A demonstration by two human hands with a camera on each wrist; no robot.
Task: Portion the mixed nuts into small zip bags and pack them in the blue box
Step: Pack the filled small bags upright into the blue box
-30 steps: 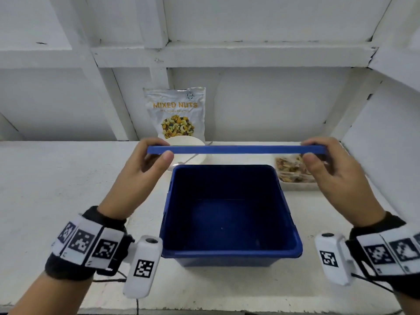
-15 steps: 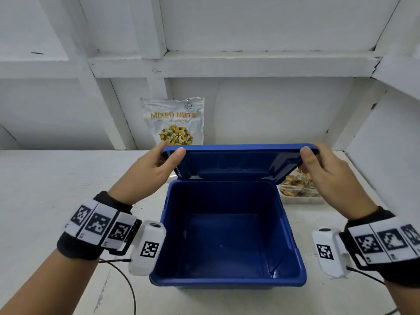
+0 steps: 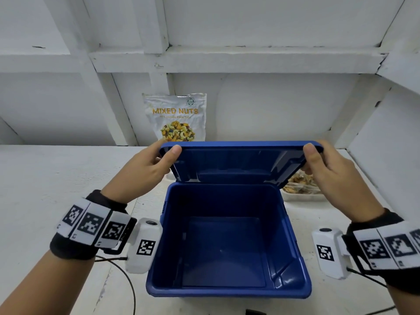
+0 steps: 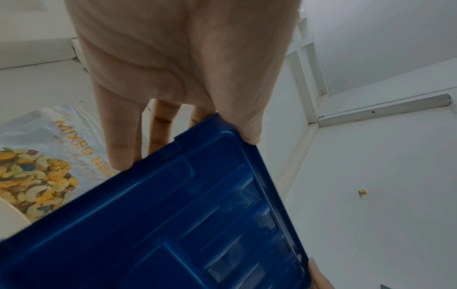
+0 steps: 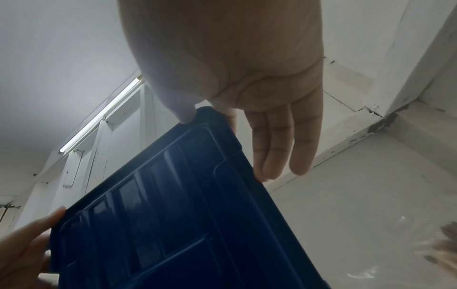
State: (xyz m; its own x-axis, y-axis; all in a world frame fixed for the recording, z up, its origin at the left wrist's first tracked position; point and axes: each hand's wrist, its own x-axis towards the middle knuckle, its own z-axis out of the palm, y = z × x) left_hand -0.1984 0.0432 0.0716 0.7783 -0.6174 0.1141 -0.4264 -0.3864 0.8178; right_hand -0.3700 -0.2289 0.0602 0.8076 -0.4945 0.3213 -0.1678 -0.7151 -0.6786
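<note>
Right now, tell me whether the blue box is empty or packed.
Empty: the blue box shows only its bare floor, while both hands hold its lid above.

Both hands are holding the blue lid (image 3: pixel 238 165) tilted above the far edge of the open blue box (image 3: pixel 227 242), its ribbed underside facing the camera. The left hand (image 3: pixel 145 171) is pinching the lid's left corner, and the right hand (image 3: pixel 329 176) is pinching its right corner. Behind the box, a mixed nuts bag (image 3: pixel 176 117) is standing against the wall. Right of the box, a tray of nuts (image 3: pixel 302 189) is peeking out beneath the lid.
</note>
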